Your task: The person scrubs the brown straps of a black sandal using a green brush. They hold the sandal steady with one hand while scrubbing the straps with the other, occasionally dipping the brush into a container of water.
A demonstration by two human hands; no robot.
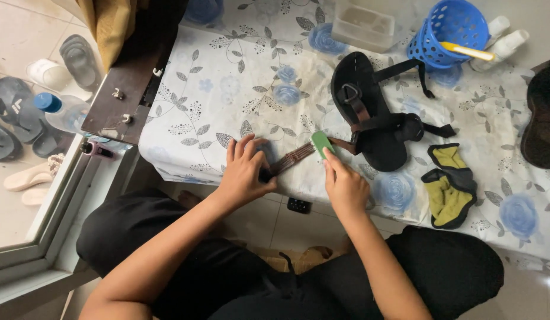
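Fingers (246, 155) of the left hand (244, 175) curl closed over the near end of the brown strap (294, 157) on the desk (227, 95). Right hand (345, 185) fingers grip a green brush (320, 142), pressed on the strap's far end, just left of the black sandal (369, 112).

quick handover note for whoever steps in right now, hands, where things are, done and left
Left hand pins the end of the brown strap on the floral cloth.
Right hand holds a green brush against the strap.
The strap runs to the black sandal, lying sole down on the cloth.
Done: cannot tell how much is cleaned.
Left: rest of strap and sandal, likely.
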